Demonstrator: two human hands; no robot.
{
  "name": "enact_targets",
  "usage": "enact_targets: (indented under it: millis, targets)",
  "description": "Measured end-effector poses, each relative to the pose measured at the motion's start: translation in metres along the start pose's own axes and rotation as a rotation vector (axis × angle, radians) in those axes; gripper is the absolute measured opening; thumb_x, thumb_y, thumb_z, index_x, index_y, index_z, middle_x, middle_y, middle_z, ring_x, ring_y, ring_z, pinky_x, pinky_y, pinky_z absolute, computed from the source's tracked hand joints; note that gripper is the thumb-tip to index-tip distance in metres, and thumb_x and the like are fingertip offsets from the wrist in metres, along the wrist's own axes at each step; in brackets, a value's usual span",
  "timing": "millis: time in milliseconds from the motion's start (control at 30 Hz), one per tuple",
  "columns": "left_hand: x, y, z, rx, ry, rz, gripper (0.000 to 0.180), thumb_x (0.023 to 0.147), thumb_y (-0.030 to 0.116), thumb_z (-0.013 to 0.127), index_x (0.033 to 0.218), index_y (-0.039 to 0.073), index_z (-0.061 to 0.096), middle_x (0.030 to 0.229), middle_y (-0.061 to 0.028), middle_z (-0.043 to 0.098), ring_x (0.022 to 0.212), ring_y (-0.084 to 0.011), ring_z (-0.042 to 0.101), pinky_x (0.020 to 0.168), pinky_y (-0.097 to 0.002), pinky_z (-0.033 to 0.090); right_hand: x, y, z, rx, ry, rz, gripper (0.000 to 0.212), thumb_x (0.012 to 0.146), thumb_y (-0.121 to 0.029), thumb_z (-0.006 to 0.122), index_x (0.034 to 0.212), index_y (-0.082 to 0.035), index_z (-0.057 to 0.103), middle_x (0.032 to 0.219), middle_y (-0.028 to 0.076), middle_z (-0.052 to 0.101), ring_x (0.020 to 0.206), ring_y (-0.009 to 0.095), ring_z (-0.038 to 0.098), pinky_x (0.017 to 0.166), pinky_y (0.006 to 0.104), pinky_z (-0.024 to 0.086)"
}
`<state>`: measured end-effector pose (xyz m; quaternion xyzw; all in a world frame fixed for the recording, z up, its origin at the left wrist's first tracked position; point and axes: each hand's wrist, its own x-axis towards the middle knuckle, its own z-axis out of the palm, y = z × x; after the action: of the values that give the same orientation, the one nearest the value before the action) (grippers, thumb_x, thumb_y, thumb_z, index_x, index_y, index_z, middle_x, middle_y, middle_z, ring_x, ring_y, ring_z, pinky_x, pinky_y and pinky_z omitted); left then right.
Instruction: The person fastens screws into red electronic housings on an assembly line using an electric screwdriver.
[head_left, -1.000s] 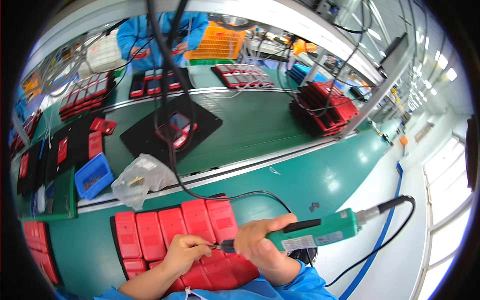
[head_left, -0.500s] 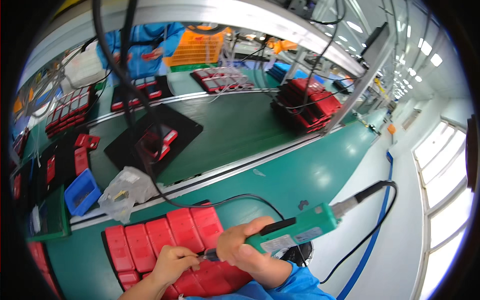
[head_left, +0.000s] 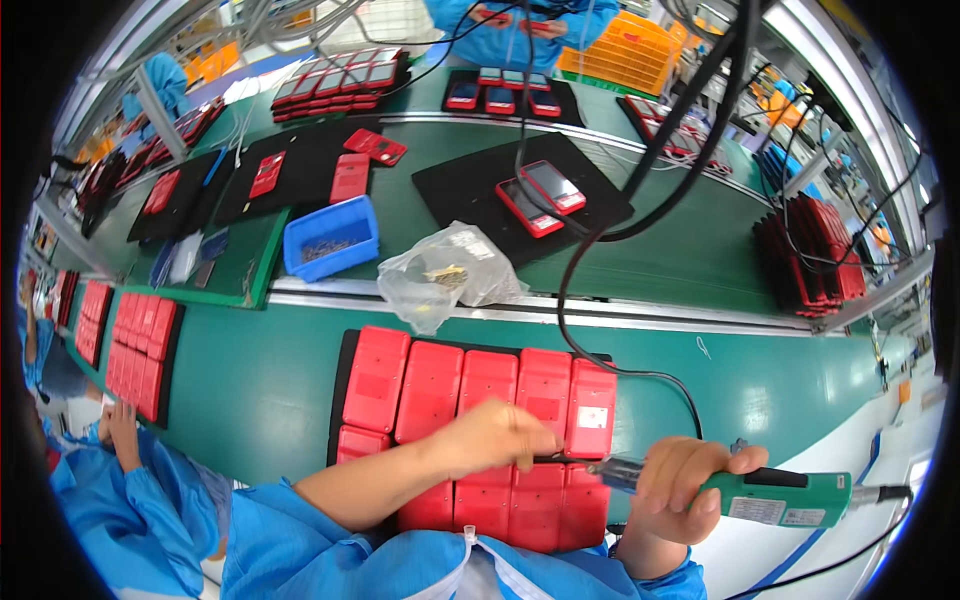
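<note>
My right hand (head_left: 685, 485) is wrapped round a green electric screwdriver (head_left: 785, 497), held almost level with its tip pointing left. My left hand (head_left: 495, 437) reaches over a black tray (head_left: 343, 385), thumb and fingers pinched together a little short of the screwdriver's tip. Whatever the pinch holds, if anything, is too small to make out. Red device housings (head_left: 432, 385) lie in two rows on that tray, below both hands. One housing (head_left: 592, 405) at the right end of the far row carries a white label. My left forearm hides part of the near row.
Beyond the tray are a blue bin (head_left: 332, 240) of small parts, a clear plastic bag (head_left: 440, 275) and two red handheld devices (head_left: 540, 198) on a black mat. A black cable (head_left: 568, 300) hangs in front. At left, a co-worker's hand (head_left: 122, 430) touches another tray of housings.
The view has swung left, so the tray and bench things appear farther right. My left fingers have moved off the screwdriver's tip. My right hand still grips the screwdriver, now more level.
</note>
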<state>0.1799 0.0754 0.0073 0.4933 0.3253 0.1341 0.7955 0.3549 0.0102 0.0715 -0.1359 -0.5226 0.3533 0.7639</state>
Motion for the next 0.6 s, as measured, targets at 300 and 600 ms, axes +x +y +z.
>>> enact_targets:
  millis: [300, 600]
  targets:
    - [-0.037, -0.001, -0.035, -1.235, 0.311, 0.177, 0.024, 0.085, 0.001, 0.042, 0.108, -0.005, 0.044, 0.084, -0.0058, 0.051, 0.067, -0.011, 0.05, 0.052, -0.0177, 0.044, -0.005, 0.035, -0.011, -0.281, -0.15, 0.046, 0.03, 0.074, 0.0, 0.047, 0.099, -0.008, 0.032, 0.051, 0.005, 0.045, 0.04, 0.016, 0.046, 0.042, 0.0314, 0.044]
    - [-0.056, -0.019, -0.023, -1.302, 0.264, 0.209, 0.02, 0.088, 0.018, 0.045, 0.097, 0.0, 0.049, 0.089, -0.0064, 0.056, 0.071, -0.0112, 0.057, 0.05, -0.0167, 0.047, -0.014, 0.05, -0.011, -0.346, -0.202, 0.019, 0.027, 0.079, -0.008, 0.053, 0.098, -0.009, 0.034, 0.051, 0.002, 0.042, 0.04, 0.012, 0.042, 0.041, 0.0254, 0.04]
